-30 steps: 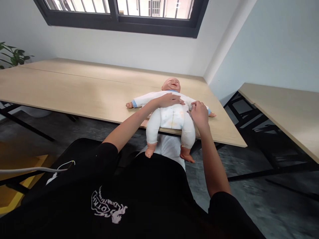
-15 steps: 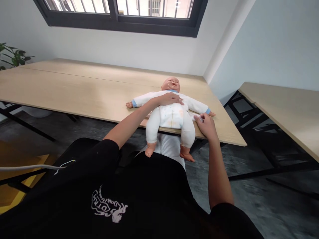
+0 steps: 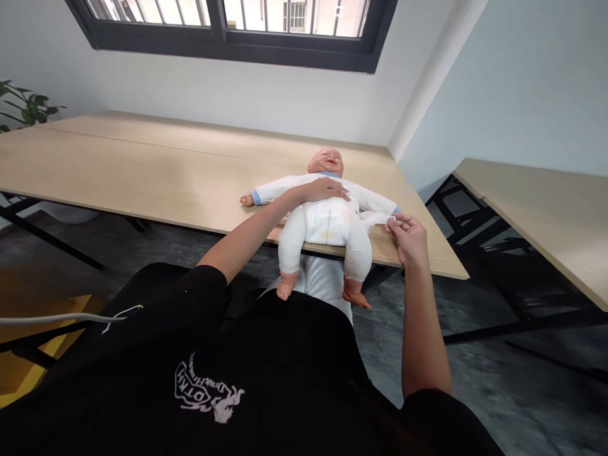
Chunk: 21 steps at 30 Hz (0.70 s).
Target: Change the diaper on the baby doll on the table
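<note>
A baby doll (image 3: 297, 234) in a white suit with blue cuffs and collar lies on its back at the table's front edge, legs hanging over it. A white diaper (image 3: 329, 223) with faint coloured prints covers its hips. My left hand (image 3: 327, 189) rests flat on the doll's belly, at the diaper's upper edge, fingers stretched out. On the other side, my right hand (image 3: 409, 235) is closed in a pinch on the diaper's side tab (image 3: 377, 218), which stretches taut out from the doll's hip, just below its sleeve.
The pale wooden table (image 3: 156, 171) stands against the wall beneath a dark-framed window (image 3: 228, 47). A second table (image 3: 536, 202) is at the right, across a gap. A plant (image 3: 31, 107) shows at the far left, and a grey cable (image 3: 57, 320) runs in at lower left.
My right hand has moved outward to the right, drawing the diaper's side tab out from the doll's hip. My left hand has stayed on the belly.
</note>
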Available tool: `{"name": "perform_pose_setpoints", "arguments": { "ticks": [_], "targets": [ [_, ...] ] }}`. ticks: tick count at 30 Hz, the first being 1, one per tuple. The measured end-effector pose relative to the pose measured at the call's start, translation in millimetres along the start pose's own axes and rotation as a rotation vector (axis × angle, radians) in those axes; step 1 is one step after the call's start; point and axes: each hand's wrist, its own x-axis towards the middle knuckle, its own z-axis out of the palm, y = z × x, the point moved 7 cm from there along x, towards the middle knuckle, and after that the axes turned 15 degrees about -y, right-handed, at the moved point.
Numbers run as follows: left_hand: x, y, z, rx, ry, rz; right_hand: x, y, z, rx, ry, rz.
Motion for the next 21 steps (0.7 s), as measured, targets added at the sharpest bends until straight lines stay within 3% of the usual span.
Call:
{"name": "perform_pose_setpoints", "arguments": {
  "ticks": [3,6,11,16,21],
  "targets": [
    [-0.4,-1.1,-0.6,-0.012,0.007,0.027,6.3,0.7,-4.9,0.112,0.088,0.055],
    [-1.7,-0.7,0.0,-0.017,-0.002,0.046,24.5,-12.5,7.2,0.126,0.121,0.099],
    [-4.5,-0.3,-0.2,-0.026,0.007,0.019,60.2,-63.8,70.5,-0.118,0.021,-0.002],
    [-4.5,-2.0,0.5,-0.012,0.013,-0.048,58.8,-91.8,142.9,-0.537,-0.191,-0.119],
    [-4.2,-3.6,-3.6,0.053,0.099,-0.078,47.0,-90.2,156.1,-0.743,-0.176,-0.157]
  ]
}}
